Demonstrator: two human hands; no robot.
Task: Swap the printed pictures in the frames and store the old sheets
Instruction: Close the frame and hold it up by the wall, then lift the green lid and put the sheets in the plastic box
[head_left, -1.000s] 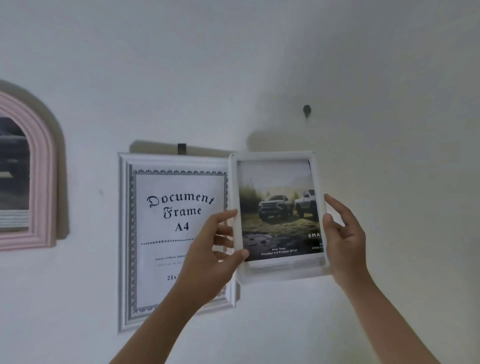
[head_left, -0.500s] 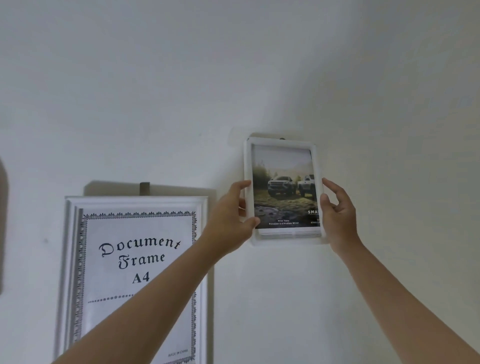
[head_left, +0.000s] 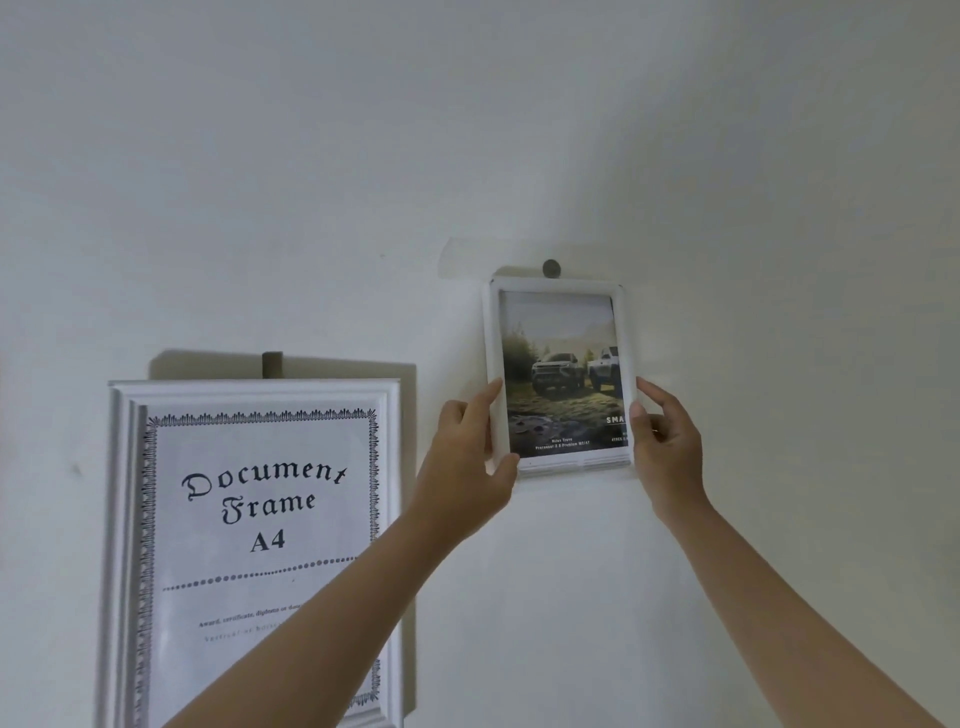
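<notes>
A small white picture frame (head_left: 558, 285) with a printed picture of two trucks (head_left: 563, 374) is pressed flat against the white wall, its top edge just below a dark wall hook (head_left: 551, 268). My left hand (head_left: 467, 452) grips the frame's left edge and lower left corner. My right hand (head_left: 665, 441) holds the right edge, thumb on the front. To the left hangs a larger white A4 document frame (head_left: 124, 519) with its "Document Frame A4" insert; my left forearm crosses its lower right part.
A dark bracket (head_left: 272, 365) holds the large frame at its top. A faint strip of clear tape (head_left: 467, 258) lies on the wall beside the hook. Bare white wall (head_left: 779, 208) surrounds both frames.
Both hands raised the small frame from beside the A4 frame up to the hook, then lowered it slightly, so the hook now shows above its top edge. The view tilted upward.
</notes>
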